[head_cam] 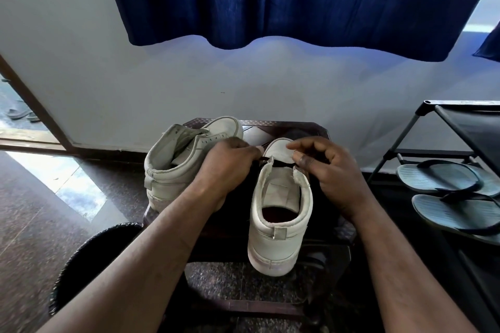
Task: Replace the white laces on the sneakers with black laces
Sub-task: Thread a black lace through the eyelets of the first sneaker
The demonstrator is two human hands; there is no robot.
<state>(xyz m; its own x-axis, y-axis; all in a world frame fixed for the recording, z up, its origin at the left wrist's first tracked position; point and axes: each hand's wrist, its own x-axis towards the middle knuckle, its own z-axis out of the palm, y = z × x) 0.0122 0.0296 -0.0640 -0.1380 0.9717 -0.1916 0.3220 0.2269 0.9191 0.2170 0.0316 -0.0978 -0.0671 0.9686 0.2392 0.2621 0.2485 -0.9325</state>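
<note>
stool (284, 130) mid-frame | near sneaker (278, 238) centre, heel toward frame bottom, long axis running up-frame, collar between both hands | left hand (230, 167) fingers curled, pinching black lace (281, 163) at collar's left edge | right hand (332, 173) equally near, thumb and forefinger pressed together, apparently on the lace's right end

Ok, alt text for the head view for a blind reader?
The left hand and right hand pinch a black lace at the tongue of a white sneaker on a dark stool; a second sneaker, eyelets empty, sits left.
</note>
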